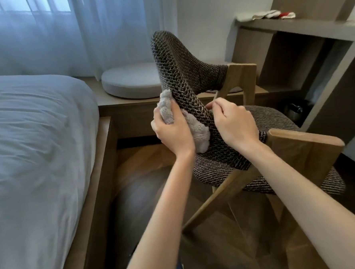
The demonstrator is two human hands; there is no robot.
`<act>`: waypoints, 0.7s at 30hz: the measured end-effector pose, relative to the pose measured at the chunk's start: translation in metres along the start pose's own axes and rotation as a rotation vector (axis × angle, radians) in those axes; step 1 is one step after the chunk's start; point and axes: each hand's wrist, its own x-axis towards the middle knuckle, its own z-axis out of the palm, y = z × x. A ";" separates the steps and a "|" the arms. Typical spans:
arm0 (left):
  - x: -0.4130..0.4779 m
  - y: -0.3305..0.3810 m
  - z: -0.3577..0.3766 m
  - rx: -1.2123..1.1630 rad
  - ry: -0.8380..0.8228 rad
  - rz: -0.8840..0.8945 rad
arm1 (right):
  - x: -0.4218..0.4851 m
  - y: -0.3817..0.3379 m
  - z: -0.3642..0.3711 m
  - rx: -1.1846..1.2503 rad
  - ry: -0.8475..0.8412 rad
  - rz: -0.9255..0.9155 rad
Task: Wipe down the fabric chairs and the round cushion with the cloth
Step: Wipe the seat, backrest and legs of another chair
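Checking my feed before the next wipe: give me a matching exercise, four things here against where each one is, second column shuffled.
1 cloth
2 round cushion
3 right hand
4 bed

A on the wooden ledge by the curtain
B far left of the view
C bunched in the left hand, against the chair back
D gripping the chair back

Pairs: 1-C, 2-A, 3-D, 4-B

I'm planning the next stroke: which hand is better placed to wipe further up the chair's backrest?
Left, likely. The left hand grips the cloth against the backrest, while the right hand only steadies its edge.
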 end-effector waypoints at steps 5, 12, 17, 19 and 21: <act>-0.032 -0.014 0.004 0.028 0.160 0.040 | 0.001 0.003 -0.001 0.071 0.025 -0.029; -0.039 -0.047 -0.020 0.195 -0.014 0.027 | -0.015 0.000 0.007 -0.206 0.141 -0.136; -0.025 -0.051 -0.041 0.227 -0.199 -0.002 | -0.021 0.000 0.006 -0.557 0.143 -0.263; -0.015 -0.045 -0.046 0.204 -0.334 -0.028 | -0.021 0.001 0.002 -0.583 0.140 -0.306; -0.006 -0.043 -0.050 0.204 -0.470 -0.036 | -0.022 0.003 0.000 -0.585 0.153 -0.337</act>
